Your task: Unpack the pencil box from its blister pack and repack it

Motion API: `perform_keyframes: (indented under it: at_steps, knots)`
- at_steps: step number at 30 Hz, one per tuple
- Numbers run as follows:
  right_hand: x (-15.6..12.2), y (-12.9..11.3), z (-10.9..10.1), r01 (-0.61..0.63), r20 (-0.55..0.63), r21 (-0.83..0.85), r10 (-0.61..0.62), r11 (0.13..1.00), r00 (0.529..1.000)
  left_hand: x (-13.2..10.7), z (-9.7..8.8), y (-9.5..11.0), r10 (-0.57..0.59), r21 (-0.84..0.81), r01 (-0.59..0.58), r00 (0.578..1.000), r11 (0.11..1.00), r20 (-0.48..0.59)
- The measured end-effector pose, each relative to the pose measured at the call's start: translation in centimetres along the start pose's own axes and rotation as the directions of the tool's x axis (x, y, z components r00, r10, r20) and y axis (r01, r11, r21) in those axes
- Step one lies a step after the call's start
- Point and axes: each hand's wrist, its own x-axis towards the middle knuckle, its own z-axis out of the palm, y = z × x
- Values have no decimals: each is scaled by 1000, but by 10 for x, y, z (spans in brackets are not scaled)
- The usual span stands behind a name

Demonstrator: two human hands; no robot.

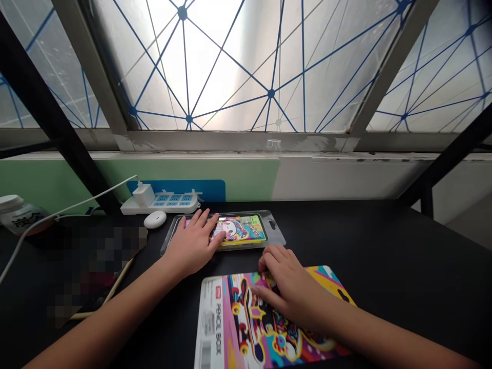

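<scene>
Head view showed me the colorful pencil box (244,228) lying in its clear plastic tray (277,238), on the black surface (403,266) near the wall. The left grip (198,246), a bare hand, lay palm down over the tray's left part, its fingers spread apart. Just nearer to me, the printed card (265,328) marked "PENCIL BOX" lay under the right grip (288,279); the fingers there bent at the far edge and the thumb lay along the print, but I could not tell whether they were clamped on it. Beyond the tray's left end I saw a white oval case (155,219), and behind that a power strip (177,204) with a white charger (143,195) plugged in. A white-lidded jar (19,215) stood far left. Past the wall, blue lines crossed the frosted window (230,66).
</scene>
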Motion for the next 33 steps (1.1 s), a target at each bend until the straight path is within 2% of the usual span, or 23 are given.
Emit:
perform_keyframes:
  at_steps: [3, 7, 10, 12, 14, 16, 19, 25, 33]
  knots:
    - [-2, -2, -2, -21, -18, 37, 21, 999, 1000, -5, -2, -9, -9, -7, 9, 1000, 1000, -6]
    - [-3, 13, -17, -167, -32, 99, 171, 981, 985, -14, -6, -19, 11, -71, -9, 1000, 997, 23]
    - [1, 48, -38, -290, 49, 128, 286, 948, 957, -18, -11, -22, 67, -121, -58, 995, 991, 74]
    - [6, 78, -49, -325, 159, 136, 303, 936, 940, -21, -14, -23, 101, -140, -87, 990, 986, 95]
    - [10, 105, -56, -357, 214, 130, 325, 925, 921, -23, -17, -22, 132, -158, -115, 986, 981, 99]
    - [12, 122, -59, -373, 226, 118, 341, 920, 912, -24, -19, -22, 162, -175, -144, 982, 974, 97]
    - [12, 122, -56, -362, 179, 139, 336, 922, 925, -25, -19, -22, 194, -186, -173, 976, 967, 98]
    - [13, 91, -44, -344, 97, 214, 330, 914, 939, -24, -19, -22, 193, -141, -173, 971, 975, 141]
    - [12, 105, -48, -439, 100, 253, 428, 862, 898, -23, -20, -21, 195, -104, -180, 968, 978, 160]
